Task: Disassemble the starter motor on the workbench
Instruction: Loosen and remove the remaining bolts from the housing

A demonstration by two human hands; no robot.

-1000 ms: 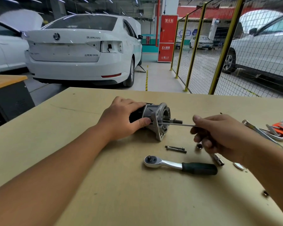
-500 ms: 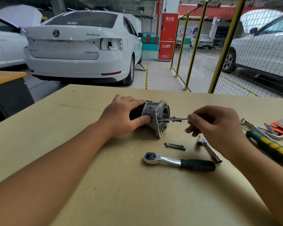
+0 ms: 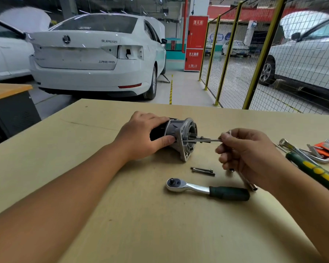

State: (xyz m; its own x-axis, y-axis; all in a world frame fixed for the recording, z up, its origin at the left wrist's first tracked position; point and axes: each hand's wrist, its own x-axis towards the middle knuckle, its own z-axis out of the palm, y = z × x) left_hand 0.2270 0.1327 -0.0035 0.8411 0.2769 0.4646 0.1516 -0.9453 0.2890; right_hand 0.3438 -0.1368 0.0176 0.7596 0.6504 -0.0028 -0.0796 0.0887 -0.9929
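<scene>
Two bare forearms — left hand [image 3: 141, 136], right hand [image 3: 249, 154] — ungloved, sleeveless
</scene>
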